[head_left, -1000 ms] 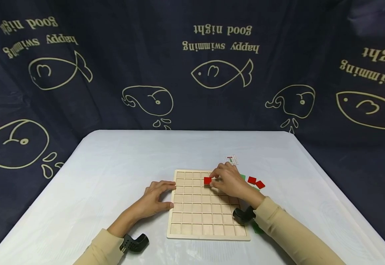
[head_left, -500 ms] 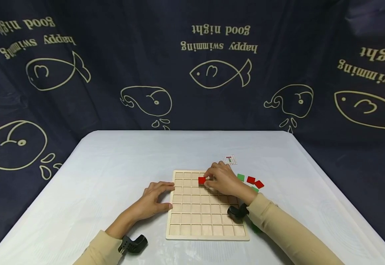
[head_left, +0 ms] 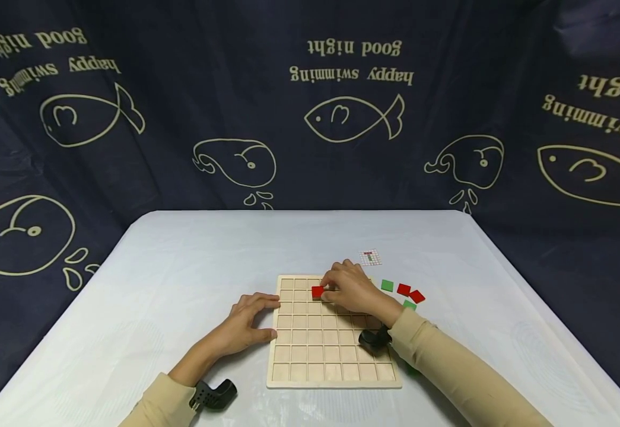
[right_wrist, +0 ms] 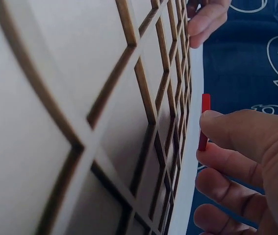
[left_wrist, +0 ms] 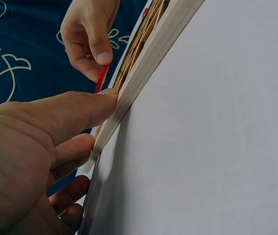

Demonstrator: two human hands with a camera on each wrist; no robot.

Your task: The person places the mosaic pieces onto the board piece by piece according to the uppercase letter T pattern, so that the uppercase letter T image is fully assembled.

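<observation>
A thin red square tile (head_left: pixel 317 292) is pinched between thumb and fingers of my right hand (head_left: pixel 349 289), above the upper part of a wooden grid board (head_left: pixel 300 338). In the right wrist view the tile (right_wrist: pixel 205 122) is seen edge-on, apart from the grid. My left hand (head_left: pixel 245 323) touches the board's left edge, its fingers fairly straight and the thumb spread lower down. The left wrist view shows that thumb (left_wrist: pixel 92 105) against the board's side (left_wrist: pixel 148 63). Part of the board's top right lies hidden under the right hand and forearm.
Right of the board lie red tiles (head_left: pixel 404 289) and green tiles (head_left: pixel 387 286). Another green piece is mostly covered by the right sleeve. Behind the board is a small printed grid card (head_left: pixel 371 257) with a red and green pattern. The white table (head_left: pixel 208 249) extends around.
My right hand has carried the red tile leftward over the board's upper rows. The green tiles at the right have come into fuller view. My left hand stays at the board's edge.
</observation>
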